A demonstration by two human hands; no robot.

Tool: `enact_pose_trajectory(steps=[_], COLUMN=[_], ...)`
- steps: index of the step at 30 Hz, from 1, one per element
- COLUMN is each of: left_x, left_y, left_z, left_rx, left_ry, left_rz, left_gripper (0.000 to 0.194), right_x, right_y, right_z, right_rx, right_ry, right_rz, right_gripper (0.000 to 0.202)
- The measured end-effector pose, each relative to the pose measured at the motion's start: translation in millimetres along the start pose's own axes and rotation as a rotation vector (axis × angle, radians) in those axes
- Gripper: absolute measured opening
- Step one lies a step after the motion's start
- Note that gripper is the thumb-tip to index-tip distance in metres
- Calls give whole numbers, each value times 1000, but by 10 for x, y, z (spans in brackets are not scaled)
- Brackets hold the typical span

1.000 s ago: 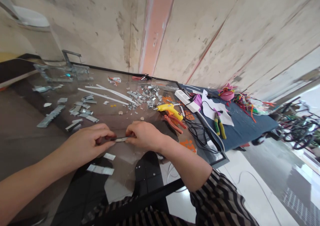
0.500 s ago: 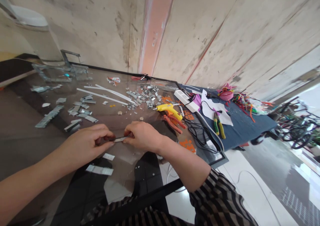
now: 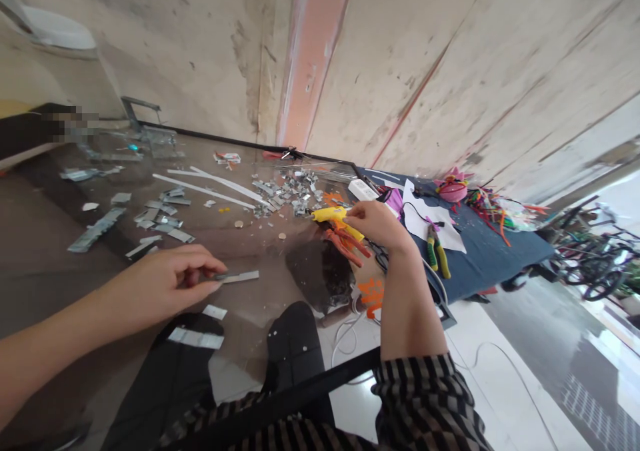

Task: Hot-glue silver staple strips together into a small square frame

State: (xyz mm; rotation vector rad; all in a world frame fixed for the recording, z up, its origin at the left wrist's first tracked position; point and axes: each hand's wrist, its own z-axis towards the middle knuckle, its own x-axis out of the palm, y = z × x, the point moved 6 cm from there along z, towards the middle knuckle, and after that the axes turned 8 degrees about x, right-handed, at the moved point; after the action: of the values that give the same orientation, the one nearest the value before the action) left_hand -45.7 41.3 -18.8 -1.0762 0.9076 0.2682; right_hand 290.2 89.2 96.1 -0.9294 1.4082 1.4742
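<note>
My left hand [image 3: 187,278] pinches one end of a narrow pale grey strip [image 3: 243,277], which sticks out to the right above the glass tabletop. My right hand [image 3: 375,223] is at the back of the yellow hot glue gun [image 3: 327,214], its fingers closed on the rear end. The gun still lies on the table, and my fingers hide part of it. Orange-handled pliers [image 3: 347,246] lie against the gun. Beneath my left hand are a small pale piece [image 3: 215,312] and a flat silvery strip [image 3: 196,338].
Cut silvery pieces [image 3: 300,188] lie heaped behind the glue gun, with long white strips [image 3: 205,190] beside them. More pieces [image 3: 165,212] are scattered at left. At right are a white power strip [image 3: 363,190], green-yellow pliers [image 3: 438,251] and a blue-covered table [image 3: 505,254].
My right hand has let go of the strip and moved right and away from me to the glue gun. My left hand keeps the strip nearly in place.
</note>
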Motion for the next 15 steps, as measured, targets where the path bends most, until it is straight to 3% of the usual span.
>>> enact_pose_trajectory(steps=[5,15], left_x=[-38,33], left_y=[54,67], left_z=[10,22], left_rx=[-39,-9], left_ry=[5,-24], left_rz=[-52,31], left_gripper=[43,41], right_x=[88,231], right_y=[-361,-414], right_z=[86,184], right_rx=[47,115], right_ry=[232,179], right_rz=[-66,-108], right_gripper=[28,27])
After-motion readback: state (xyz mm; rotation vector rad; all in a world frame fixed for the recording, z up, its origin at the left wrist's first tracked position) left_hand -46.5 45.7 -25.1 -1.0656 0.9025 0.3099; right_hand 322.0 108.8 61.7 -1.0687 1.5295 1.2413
